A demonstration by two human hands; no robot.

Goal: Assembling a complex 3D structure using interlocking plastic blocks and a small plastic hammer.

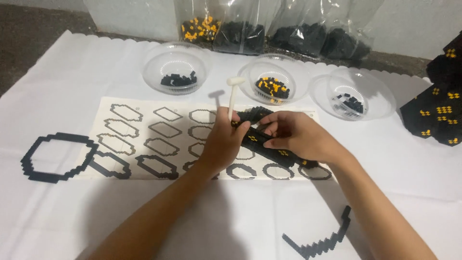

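My left hand grips a small white hammer-shaped tool upright, its head above my fingers. My right hand pinches a black brick assembly with small yellow marks, held over the white instruction sheet printed with ring outlines. Both hands touch the assembly at the sheet's right half. Part of the assembly is hidden under my fingers.
Three clear bowls stand behind: black bricks, black and yellow bricks, a few black and white bricks. Bags of bricks line the wall. A black ring, a curved black strip and a black-yellow built block lie around.
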